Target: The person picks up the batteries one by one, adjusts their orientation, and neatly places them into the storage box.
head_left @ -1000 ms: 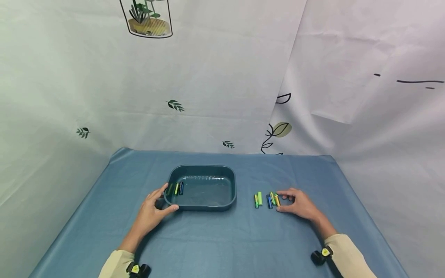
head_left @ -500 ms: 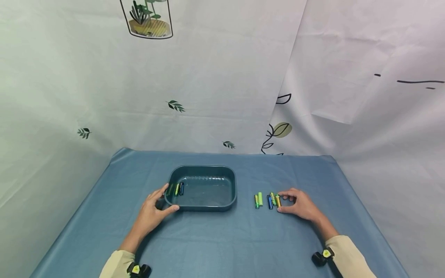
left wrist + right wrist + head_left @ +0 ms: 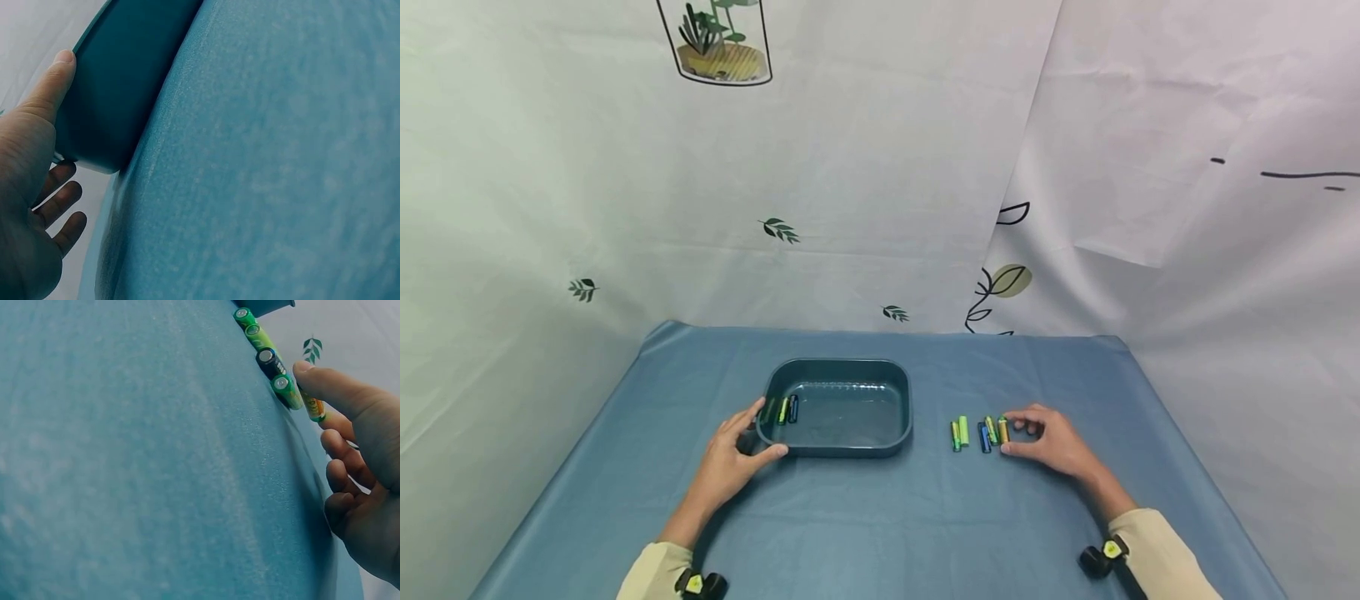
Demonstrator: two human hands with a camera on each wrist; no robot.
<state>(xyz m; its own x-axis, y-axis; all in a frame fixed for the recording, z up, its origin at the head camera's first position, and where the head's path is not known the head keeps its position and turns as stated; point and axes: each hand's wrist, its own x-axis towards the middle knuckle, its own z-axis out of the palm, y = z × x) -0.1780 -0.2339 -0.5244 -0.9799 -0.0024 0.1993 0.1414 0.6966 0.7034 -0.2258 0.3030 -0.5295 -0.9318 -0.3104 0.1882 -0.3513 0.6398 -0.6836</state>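
Note:
At the left end of a dark teal rectangular dish (image 3: 850, 451), my left hand (image 3: 726, 458) grips the corner, thumb along the front rim and fingers at the side wall. In the left wrist view the thumb (image 3: 53, 84) lies against the dish's outer wall (image 3: 119, 87). My right hand (image 3: 1052, 442) pinches an orange-and-green battery (image 3: 314, 407) by its ends between thumb and index finger; the other fingers curl loosely. Just left of it on the cloth lie a green battery (image 3: 992, 430) and a dark blue one (image 3: 984, 437).
Farther left on the cloth is a pair of green batteries, one bright green battery (image 3: 964, 431) and one yellow-green battery (image 3: 956, 436). Inside the dish, a yellow-green battery (image 3: 783, 410) and a dark blue battery (image 3: 793, 408) lie near its left end. A white patterned curtain (image 3: 850, 167) rises behind the blue-covered table (image 3: 880, 533).
The pinched battery has turned a little straighter and shifted slightly right, away from the green one beside it. My left hand keeps its grip on the dish.

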